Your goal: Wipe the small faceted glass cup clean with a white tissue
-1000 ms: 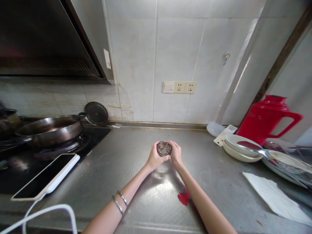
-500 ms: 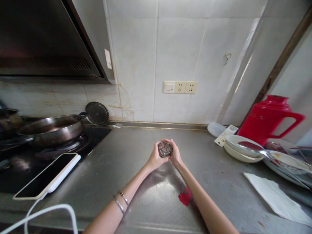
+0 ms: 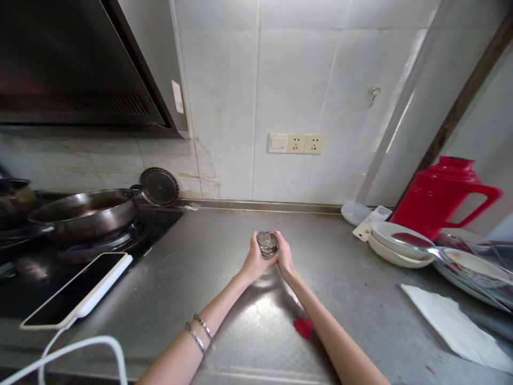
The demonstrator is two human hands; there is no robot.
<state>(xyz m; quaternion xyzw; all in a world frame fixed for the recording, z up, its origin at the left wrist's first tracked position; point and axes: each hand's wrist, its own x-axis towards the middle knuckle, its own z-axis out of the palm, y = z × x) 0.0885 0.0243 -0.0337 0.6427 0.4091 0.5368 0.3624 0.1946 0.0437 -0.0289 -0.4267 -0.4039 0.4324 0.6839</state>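
Both my hands hold a small clear glass [image 3: 267,243] just above the steel counter [image 3: 208,278], about mid-way back. My left hand [image 3: 253,259] wraps the glass from the left with curled fingers. My right hand [image 3: 284,256] closes on it from the right. The glass looks roughly upright, its mouth facing up toward me. Bracelets sit on my left wrist. A small red scrap [image 3: 303,326] lies on the counter under my right forearm.
At left, a dark frying pan [image 3: 84,211] sits on the stove, with a phone [image 3: 76,291] and white cable in front. At right stand a red thermos jug [image 3: 441,195], stacked white bowls [image 3: 395,243], plates with a spoon, and a white paper towel [image 3: 452,323].
The glass has turned in my hands from tilted toward me to more upright and moved slightly left and away. Both hands keep their grip.
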